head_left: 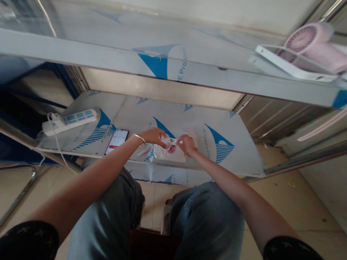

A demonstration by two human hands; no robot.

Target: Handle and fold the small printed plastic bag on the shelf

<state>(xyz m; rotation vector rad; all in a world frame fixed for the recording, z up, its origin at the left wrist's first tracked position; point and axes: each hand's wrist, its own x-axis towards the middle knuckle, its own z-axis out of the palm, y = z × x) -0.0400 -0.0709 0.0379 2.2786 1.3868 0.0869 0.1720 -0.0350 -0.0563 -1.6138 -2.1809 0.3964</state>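
Observation:
Above the lower shelf, my left hand (153,136) and my right hand (186,145) pinch the two sides of a small clear plastic packet (169,141). A dark pink patterned spot (171,149) shows just below the pinched part; I cannot tell whether it is inside the packet or printed on the white piece beneath. That flat white piece (168,157), perhaps paper or a pouch, rests on the shelf under my hands. To the left of my left hand lies a phone (117,141) with a lit screen.
A white power strip (70,121) with a trailing cord lies at the left of the film-covered lower shelf (136,112). The upper shelf's edge (105,58) crosses in front. On it, at right, are a pink handheld fan (322,46) and a white-edged tray-like thing (292,66).

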